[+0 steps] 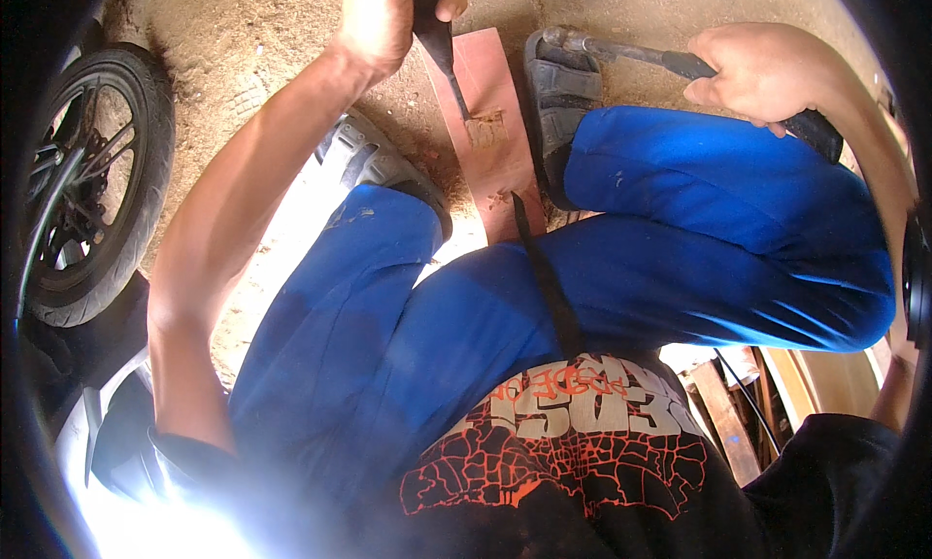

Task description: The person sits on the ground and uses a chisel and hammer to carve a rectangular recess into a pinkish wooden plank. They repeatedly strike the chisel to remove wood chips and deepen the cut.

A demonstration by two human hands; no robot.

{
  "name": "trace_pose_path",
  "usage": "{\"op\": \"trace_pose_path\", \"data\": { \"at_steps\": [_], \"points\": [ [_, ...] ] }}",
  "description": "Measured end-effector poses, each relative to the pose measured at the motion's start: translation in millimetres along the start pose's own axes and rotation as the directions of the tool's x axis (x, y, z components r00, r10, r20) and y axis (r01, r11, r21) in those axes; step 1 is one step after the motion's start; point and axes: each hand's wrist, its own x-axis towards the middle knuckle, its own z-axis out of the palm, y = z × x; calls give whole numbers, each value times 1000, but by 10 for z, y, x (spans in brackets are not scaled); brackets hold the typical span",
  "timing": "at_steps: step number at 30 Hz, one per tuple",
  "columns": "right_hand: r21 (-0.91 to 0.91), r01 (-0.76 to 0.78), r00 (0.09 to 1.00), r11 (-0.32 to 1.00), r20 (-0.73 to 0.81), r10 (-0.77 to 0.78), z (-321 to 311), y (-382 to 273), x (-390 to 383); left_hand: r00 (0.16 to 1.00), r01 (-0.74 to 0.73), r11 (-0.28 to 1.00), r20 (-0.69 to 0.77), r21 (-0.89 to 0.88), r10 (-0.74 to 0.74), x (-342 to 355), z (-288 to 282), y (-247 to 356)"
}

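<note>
My left hand [383, 20] is closed around the dark handle of a chisel [445, 59]. The chisel slants down, and its narrow tip meets the edge of a rough, shallow recess in a reddish wooden board [473, 73]. That board lies lengthwise between my feet, with wood chips on it near my legs. In my right hand [767, 73] is a hammer [631, 51], gripped by its black handle. Its metal head points left, over the toe of my right sandal [563, 93], apart from the chisel.
A motorcycle wheel [146, 170] with a black tyre stands at the left. My left sandal [374, 166] is beside the board. Behind me at the lower right are wooden pieces [723, 413]. A dark strap [549, 282] lies over my blue trousers. The ground [243, 34] is dusty brown.
</note>
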Motion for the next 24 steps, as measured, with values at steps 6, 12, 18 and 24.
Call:
{"op": "trace_pose_path", "data": {
  "at_steps": [6, 12, 18, 24],
  "points": [
    [42, 14, 1000, 999, -17, -13, -19, 15, 1, 992, 13, 992, -126, 122, 2, 104, 189, -86],
    [84, -2, 999, 996, -49, 6, -33, -10, -17, 1000, 18, 977, -17, 215, -15, 128, 201, -57],
    [87, -31, 998, 996, -56, 36, -11, 9, -2, 997, 76, 989, -27, 124, -74, 177, 152, -79],
    [475, 78, 986, 876, -167, 3, -90, 144, -211, 999, 20, 987, -47, 161, -13, 223, 16, -88]
  ]
}}
